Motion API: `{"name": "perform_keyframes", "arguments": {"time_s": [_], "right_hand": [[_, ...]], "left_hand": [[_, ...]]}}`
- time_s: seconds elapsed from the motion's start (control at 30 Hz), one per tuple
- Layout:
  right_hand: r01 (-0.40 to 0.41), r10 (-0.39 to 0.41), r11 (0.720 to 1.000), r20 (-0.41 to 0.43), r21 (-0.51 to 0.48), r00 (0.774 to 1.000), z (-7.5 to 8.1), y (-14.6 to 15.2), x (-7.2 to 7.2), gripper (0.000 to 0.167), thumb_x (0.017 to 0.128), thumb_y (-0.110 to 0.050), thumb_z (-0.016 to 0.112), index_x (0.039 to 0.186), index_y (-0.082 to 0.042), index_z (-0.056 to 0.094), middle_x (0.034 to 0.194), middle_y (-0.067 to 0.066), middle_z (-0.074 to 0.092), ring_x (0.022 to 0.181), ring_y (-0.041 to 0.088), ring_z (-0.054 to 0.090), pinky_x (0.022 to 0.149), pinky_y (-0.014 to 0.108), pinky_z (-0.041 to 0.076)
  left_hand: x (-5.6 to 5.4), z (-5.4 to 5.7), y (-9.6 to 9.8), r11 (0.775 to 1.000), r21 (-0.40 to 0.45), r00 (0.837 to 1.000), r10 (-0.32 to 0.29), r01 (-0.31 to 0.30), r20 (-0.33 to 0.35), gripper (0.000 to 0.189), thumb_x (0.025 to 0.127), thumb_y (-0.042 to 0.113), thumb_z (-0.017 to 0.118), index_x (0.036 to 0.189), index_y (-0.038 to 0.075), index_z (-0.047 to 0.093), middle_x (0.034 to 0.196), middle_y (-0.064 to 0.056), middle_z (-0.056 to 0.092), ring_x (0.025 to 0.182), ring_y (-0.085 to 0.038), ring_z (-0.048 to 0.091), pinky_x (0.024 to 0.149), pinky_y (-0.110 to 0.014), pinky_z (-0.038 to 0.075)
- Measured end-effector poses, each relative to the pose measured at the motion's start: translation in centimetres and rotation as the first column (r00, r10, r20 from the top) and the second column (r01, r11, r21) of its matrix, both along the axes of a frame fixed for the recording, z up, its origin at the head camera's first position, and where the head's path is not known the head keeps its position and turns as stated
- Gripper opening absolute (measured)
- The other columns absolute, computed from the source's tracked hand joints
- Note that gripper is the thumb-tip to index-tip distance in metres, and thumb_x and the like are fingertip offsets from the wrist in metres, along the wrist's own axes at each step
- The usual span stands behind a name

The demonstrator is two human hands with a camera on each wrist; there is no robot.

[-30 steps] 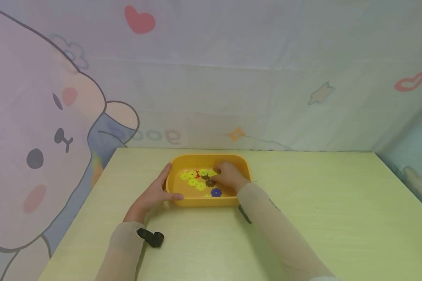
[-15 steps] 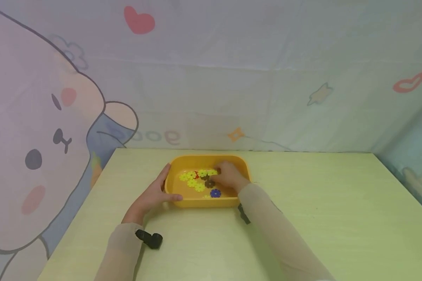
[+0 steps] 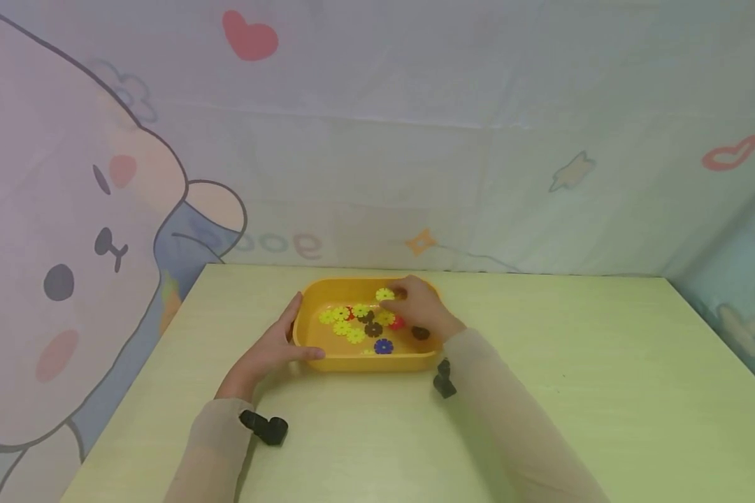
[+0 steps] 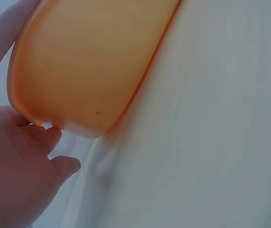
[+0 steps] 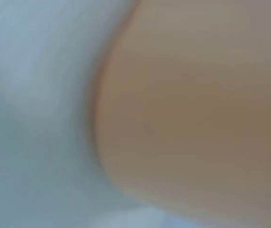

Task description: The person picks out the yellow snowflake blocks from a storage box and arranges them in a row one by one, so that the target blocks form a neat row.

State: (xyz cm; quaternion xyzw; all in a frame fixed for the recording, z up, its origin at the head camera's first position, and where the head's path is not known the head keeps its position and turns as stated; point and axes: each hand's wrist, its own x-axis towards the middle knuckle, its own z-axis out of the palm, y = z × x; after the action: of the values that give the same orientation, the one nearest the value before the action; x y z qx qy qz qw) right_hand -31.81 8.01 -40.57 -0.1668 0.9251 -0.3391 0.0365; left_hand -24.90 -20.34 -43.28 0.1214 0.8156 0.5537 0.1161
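Observation:
A yellow-orange plastic tray [image 3: 371, 364] stands on the table, its outer wall [image 4: 92, 61] filling much of the left wrist view. My left hand [image 3: 275, 349] grips its left end, thumb over the front rim and fingers against the side. Over the tray's back right part, my right hand [image 3: 420, 307] pinches a yellow flower-shaped disc [image 3: 384, 294] between thumb and fingers. Below lie several more yellow discs [image 3: 342, 327], a brown disc [image 3: 373, 329], a blue disc [image 3: 384, 346], a red disc [image 3: 396, 323] and a dark disc [image 3: 421, 333]. The right wrist view is blurred.
The pale wooden table [image 3: 604, 363] extends to both sides of the tray and in front of it. Behind it hangs a printed cloth [image 3: 377, 140] with hearts and a bear. Small black cameras [image 3: 267, 427] are strapped at both wrists.
My right hand has risen from the discs and shifted slightly right, bringing up a yellow one. Red and dark discs it covered now show. My left hand keeps its place on the tray.

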Motion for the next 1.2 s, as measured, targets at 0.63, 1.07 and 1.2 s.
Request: {"name": "perform_keyframes", "arguments": {"time_s": [0.63,1.07,1.2], "right_hand": [[0.011,-0.015,0.999,-0.129,-0.032,0.992,5.5,7.8,1.4,0.045,0.090,-0.023,0.068,0.126,0.002,0.060,0.122,0.018,0.060,0.105,0.032,0.055,0.094,0.045,0.047],[0.094,-0.094,0.996,-0.100,-0.013,0.990,3.0,11.7,0.8,0.047,0.091,-0.022,0.067,0.127,0.006,0.058,0.121,0.023,0.058,0.104,0.036,0.055,0.093,0.047,0.047],[0.112,-0.110,0.994,-0.081,0.009,0.991,1.2,12.6,0.5,0.047,0.090,-0.024,0.067,0.125,0.007,0.059,0.118,0.024,0.060,0.102,0.035,0.056,0.091,0.046,0.048]], "left_hand": [[0.3,0.2,0.1,0.999,-0.028,0.999,0.027,-0.026,0.034,0.118,0.078,0.024,0.081,0.155,0.019,-0.008,0.162,-0.011,-0.002,0.146,-0.035,0.014,0.118,-0.053,0.012],[0.0,-0.1,0.1,1.000,-0.016,0.999,0.024,-0.024,0.042,0.117,0.079,0.020,0.081,0.155,0.016,-0.008,0.162,-0.013,-0.001,0.146,-0.036,0.015,0.117,-0.053,0.013],[-0.1,-0.1,0.0,1.000,-0.004,0.999,0.014,-0.014,0.050,0.117,0.079,0.019,0.081,0.155,0.016,-0.008,0.162,-0.012,-0.002,0.147,-0.035,0.012,0.118,-0.053,0.012]]}}
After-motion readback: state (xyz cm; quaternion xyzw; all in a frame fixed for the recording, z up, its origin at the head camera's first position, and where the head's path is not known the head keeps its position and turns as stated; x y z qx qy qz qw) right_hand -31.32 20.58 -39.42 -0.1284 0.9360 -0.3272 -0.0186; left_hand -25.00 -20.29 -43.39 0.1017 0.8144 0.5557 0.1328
